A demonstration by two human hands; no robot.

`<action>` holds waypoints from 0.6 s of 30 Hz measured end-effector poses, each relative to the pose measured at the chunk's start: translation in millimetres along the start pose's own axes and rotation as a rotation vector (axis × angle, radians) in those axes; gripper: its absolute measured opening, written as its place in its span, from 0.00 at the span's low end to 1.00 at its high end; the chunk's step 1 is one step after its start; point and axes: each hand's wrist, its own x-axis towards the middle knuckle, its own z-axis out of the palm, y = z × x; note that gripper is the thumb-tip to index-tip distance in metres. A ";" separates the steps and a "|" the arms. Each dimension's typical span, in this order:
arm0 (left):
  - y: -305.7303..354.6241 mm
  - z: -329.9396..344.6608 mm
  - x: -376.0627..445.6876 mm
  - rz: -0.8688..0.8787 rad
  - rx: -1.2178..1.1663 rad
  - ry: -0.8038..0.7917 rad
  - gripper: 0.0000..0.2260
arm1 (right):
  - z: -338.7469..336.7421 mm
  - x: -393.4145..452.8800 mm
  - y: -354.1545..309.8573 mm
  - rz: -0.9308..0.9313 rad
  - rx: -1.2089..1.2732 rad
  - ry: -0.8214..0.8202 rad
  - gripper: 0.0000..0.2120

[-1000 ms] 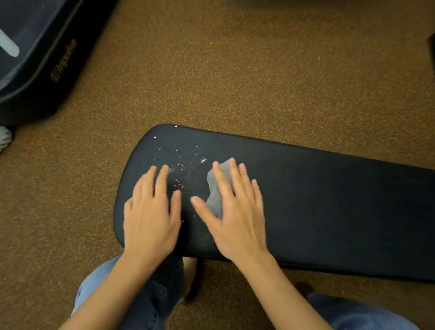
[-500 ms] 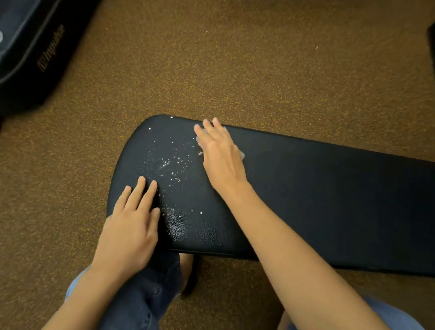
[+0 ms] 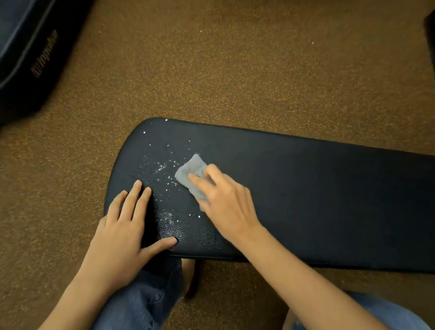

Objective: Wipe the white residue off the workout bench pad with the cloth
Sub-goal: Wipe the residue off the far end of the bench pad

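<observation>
The bench pad runs left to right across the floor. Near its left end lies the residue; the cloth sits just right of it under the right hand. The left hand rests flat on the near-left corner.
</observation>
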 end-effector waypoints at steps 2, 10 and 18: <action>2.1 1.5 1.4 -0.010 0.010 -0.005 0.49 | -2.3 18.1 10.7 -0.036 -0.014 -0.043 0.20; -1.1 7.5 -2.1 0.014 0.014 -0.014 0.48 | 5.6 81.0 15.5 0.139 -0.135 -0.052 0.09; -0.5 11.5 -1.5 0.001 0.031 -0.010 0.50 | -8.2 11.7 -18.3 0.101 0.127 -0.219 0.19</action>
